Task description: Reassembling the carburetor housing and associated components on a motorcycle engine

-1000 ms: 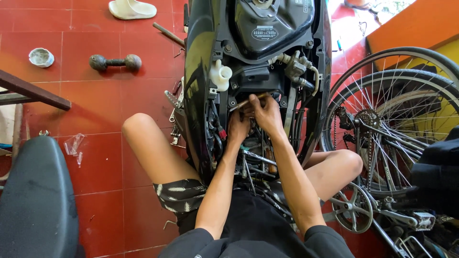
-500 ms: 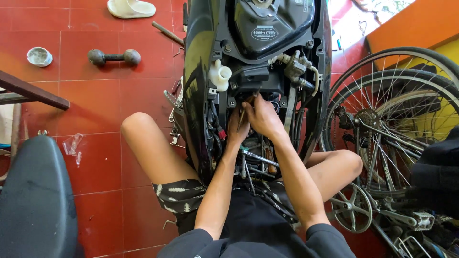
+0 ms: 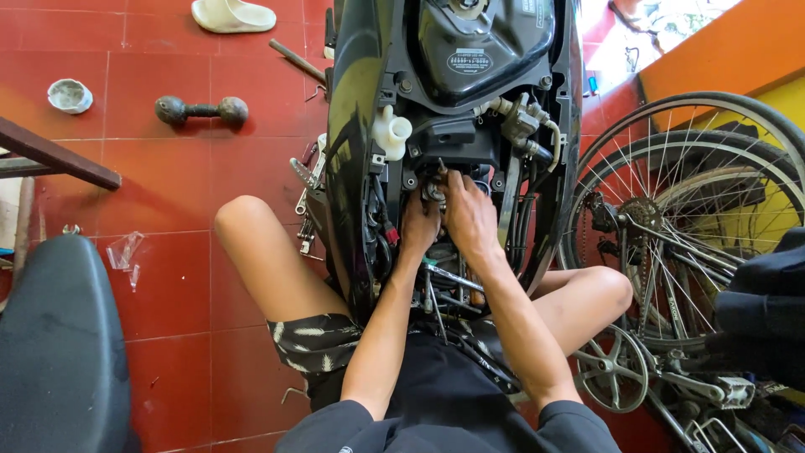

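Red-tiled floor, stripped black motorbike w/ seat off.
Left hand & right hand both pinch small metal fitting between them; panels not refitted.

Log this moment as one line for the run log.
left hand: on small metal part inside motorbike frame | right hand: fingers beside it | floor: dumbbell, sandal | right side: bicycle wheel

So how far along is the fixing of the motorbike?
Done: the motorbike already has its seat and covers off, with the black tank and wiring bare. In hand: the left hand and right hand are both pressed on a small part under the tank, too hidden to name. Left: wrenches lie on the floor and the frame is uncovered.
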